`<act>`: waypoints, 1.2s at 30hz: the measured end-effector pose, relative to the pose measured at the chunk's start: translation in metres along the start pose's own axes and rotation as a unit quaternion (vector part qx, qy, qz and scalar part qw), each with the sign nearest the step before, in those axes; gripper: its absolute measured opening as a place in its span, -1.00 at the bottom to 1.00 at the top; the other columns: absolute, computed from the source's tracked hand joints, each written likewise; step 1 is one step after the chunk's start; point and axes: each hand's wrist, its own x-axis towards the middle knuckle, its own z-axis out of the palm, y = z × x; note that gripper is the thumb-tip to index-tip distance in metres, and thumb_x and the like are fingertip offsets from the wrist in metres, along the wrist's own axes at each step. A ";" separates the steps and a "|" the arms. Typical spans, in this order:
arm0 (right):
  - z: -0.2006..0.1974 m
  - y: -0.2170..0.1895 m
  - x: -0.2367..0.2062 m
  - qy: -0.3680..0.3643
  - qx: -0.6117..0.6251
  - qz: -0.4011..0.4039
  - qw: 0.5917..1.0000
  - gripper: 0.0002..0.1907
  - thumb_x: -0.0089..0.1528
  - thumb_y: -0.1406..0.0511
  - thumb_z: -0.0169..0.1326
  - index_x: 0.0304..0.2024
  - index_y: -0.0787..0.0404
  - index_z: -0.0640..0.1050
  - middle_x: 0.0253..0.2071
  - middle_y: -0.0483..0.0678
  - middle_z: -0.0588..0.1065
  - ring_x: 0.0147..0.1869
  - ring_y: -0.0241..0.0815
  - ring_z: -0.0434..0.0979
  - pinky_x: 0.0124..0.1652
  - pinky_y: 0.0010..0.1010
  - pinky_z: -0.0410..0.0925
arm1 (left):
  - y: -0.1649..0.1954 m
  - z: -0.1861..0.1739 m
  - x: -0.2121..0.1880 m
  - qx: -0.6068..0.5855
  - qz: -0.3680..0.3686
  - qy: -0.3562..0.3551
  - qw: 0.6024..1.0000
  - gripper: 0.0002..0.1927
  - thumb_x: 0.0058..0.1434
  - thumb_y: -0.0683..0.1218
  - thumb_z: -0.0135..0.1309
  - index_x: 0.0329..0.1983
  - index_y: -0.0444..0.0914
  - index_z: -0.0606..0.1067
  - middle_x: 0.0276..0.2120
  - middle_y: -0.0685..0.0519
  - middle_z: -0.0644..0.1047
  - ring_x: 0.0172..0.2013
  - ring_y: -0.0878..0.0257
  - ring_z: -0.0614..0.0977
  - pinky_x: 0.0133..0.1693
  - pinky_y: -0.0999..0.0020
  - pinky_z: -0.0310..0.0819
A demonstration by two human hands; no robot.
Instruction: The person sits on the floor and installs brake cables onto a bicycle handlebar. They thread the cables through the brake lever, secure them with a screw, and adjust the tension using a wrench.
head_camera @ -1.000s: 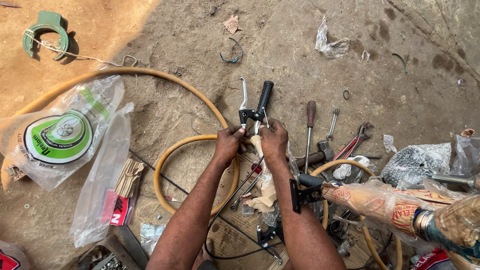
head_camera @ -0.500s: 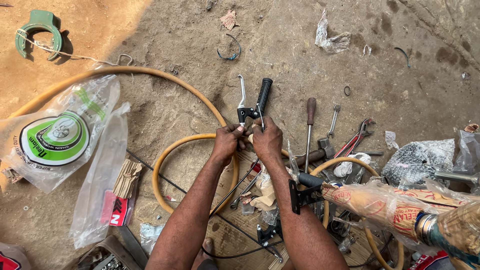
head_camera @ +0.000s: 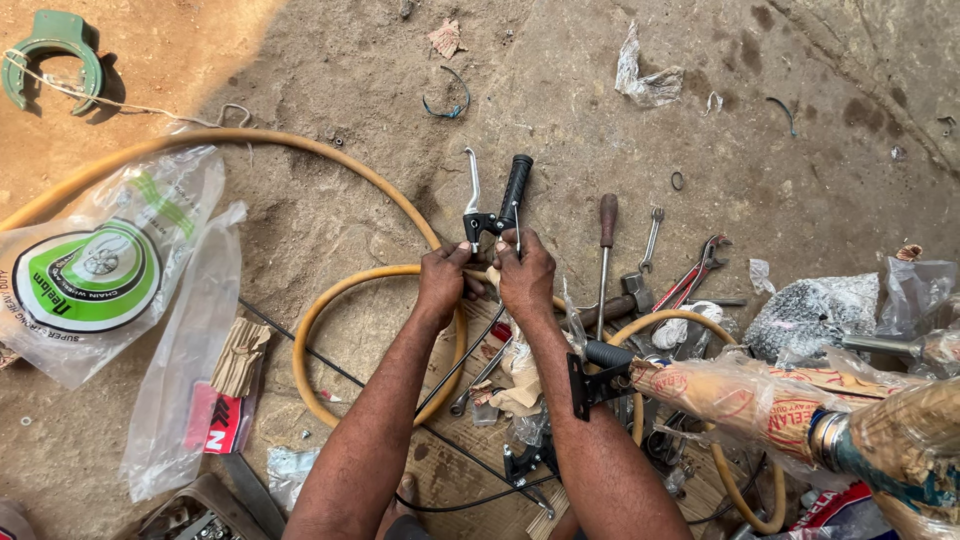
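Observation:
My left hand [head_camera: 446, 280] and my right hand [head_camera: 524, 275] are side by side on the ground, both closed on a bicycle brake lever assembly [head_camera: 490, 215]. It has a silver lever [head_camera: 471, 182] and a black rubber grip [head_camera: 516, 187] that stick out past my fingers, pointing away from me. A thin silver cable end rises between my right fingers. My hands cover the clamp's lower part.
A yellow hose [head_camera: 330, 290] loops around my arms. To the right lie a screwdriver [head_camera: 604, 250], wrenches [head_camera: 650, 240], red pliers [head_camera: 695, 275] and a plastic-wrapped bicycle frame [head_camera: 780, 400]. Clear plastic bags [head_camera: 110, 270] lie left; a green metal ring [head_camera: 50, 50] sits far left.
My hands and the brake lever have stayed almost where they were; the view has shifted slightly, and my fingers have closed in tighter at the clamp.

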 end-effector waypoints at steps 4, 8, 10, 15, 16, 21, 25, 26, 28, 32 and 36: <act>0.000 -0.001 -0.001 0.007 -0.001 -0.002 1.000 -0.84 0.36 0.37 0.02 0.00 0.22 0.51 -0.40 -0.13 0.51 -0.34 -0.39 0.53 -0.37 -0.50 0.45 | -0.003 0.000 0.001 -0.028 0.017 -0.006 0.999 -0.66 0.44 -0.05 -0.09 0.05 -0.43 0.49 -0.35 -0.07 0.65 -0.67 0.35 0.55 -0.62 0.48 0.44; 0.000 0.000 -0.001 0.012 0.002 -0.015 1.000 -0.84 0.35 0.37 0.04 -0.01 0.23 0.51 -0.39 -0.14 0.50 -0.33 -0.40 0.53 -0.37 -0.50 0.46 | -0.005 0.002 0.003 -0.047 0.041 -0.002 0.998 -0.67 0.42 -0.08 -0.01 0.03 -0.46 0.50 -0.33 -0.08 0.66 -0.64 0.35 0.56 -0.59 0.49 0.49; 0.000 0.000 -0.001 0.014 -0.002 -0.020 1.000 -0.84 0.35 0.37 0.05 -0.01 0.23 0.51 -0.38 -0.13 0.51 -0.32 -0.39 0.54 -0.35 -0.50 0.47 | -0.006 0.002 0.003 -0.047 0.036 0.006 0.998 -0.69 0.41 -0.09 0.01 0.01 -0.46 0.50 -0.33 -0.07 0.66 -0.64 0.35 0.56 -0.59 0.48 0.48; -0.002 -0.003 -0.002 -0.017 -0.026 -0.028 0.999 -0.80 0.35 0.39 0.04 0.03 0.24 0.52 -0.31 -0.07 0.59 -0.24 -0.38 0.60 -0.22 -0.50 0.48 | -0.005 0.001 -0.001 -0.025 0.035 -0.003 0.999 -0.73 0.40 -0.10 0.04 -0.01 -0.43 0.51 -0.37 -0.06 0.64 -0.63 0.35 0.57 -0.59 0.49 0.46; -0.003 -0.004 -0.002 -0.025 -0.055 -0.039 0.997 -0.78 0.34 0.39 0.07 0.04 0.25 0.52 -0.27 -0.05 0.59 -0.22 -0.35 0.60 -0.20 -0.49 0.47 | -0.006 0.001 -0.002 -0.016 0.036 -0.004 0.999 -0.74 0.39 -0.12 0.05 -0.02 -0.42 0.50 -0.38 -0.06 0.64 -0.62 0.35 0.57 -0.59 0.48 0.47; -0.003 -0.008 0.000 -0.060 0.001 -0.009 0.998 -0.65 0.29 0.44 0.02 0.14 0.25 0.45 -0.12 -0.05 0.59 -0.12 -0.33 0.64 -0.15 -0.48 0.53 | -0.008 0.000 0.001 -0.015 0.044 -0.012 0.999 -0.76 0.41 -0.13 0.01 -0.07 -0.46 0.50 -0.42 -0.05 0.63 -0.60 0.35 0.59 -0.57 0.48 0.50; -0.002 -0.008 0.001 -0.068 -0.028 -0.011 0.997 -0.59 0.27 0.48 -0.04 0.18 0.23 0.44 -0.09 -0.07 0.61 -0.11 -0.29 0.67 -0.15 -0.47 0.56 | -0.008 -0.001 0.002 0.004 0.044 -0.015 0.999 -0.76 0.42 -0.12 -0.01 -0.07 -0.44 0.50 -0.41 -0.05 0.63 -0.59 0.36 0.59 -0.57 0.49 0.49; -0.002 -0.009 0.001 -0.073 -0.048 -0.017 0.996 -0.58 0.26 0.48 -0.03 0.19 0.22 0.44 -0.08 -0.07 0.61 -0.10 -0.30 0.66 -0.16 -0.47 0.56 | -0.008 -0.002 0.001 0.006 0.048 -0.017 0.999 -0.76 0.41 -0.12 -0.01 -0.07 -0.44 0.50 -0.41 -0.05 0.63 -0.59 0.36 0.59 -0.57 0.49 0.48; -0.003 -0.009 0.001 -0.079 -0.062 -0.025 0.995 -0.56 0.25 0.49 -0.01 0.20 0.21 0.44 -0.07 -0.06 0.62 -0.10 -0.31 0.66 -0.16 -0.48 0.55 | -0.007 -0.001 -0.001 0.005 0.044 -0.009 0.999 -0.76 0.42 -0.12 -0.02 -0.06 -0.42 0.49 -0.39 -0.04 0.63 -0.59 0.36 0.59 -0.56 0.49 0.49; -0.004 -0.010 0.000 -0.078 -0.073 -0.014 0.994 -0.56 0.27 0.48 0.00 0.22 0.22 0.45 -0.08 0.00 0.61 -0.12 -0.30 0.66 -0.17 -0.47 0.56 | -0.005 0.001 -0.003 0.014 0.035 -0.009 0.999 -0.76 0.42 -0.13 -0.03 -0.05 -0.43 0.50 -0.38 -0.05 0.63 -0.58 0.37 0.59 -0.56 0.50 0.49; -0.003 -0.012 0.000 -0.076 -0.050 -0.005 0.996 -0.55 0.26 0.49 -0.01 0.22 0.22 0.45 -0.07 -0.02 0.62 -0.13 -0.31 0.66 -0.17 -0.48 0.57 | -0.003 0.002 -0.003 -0.007 0.031 -0.016 0.999 -0.77 0.43 -0.14 -0.05 -0.05 -0.42 0.50 -0.41 -0.03 0.61 -0.59 0.37 0.58 -0.57 0.50 0.48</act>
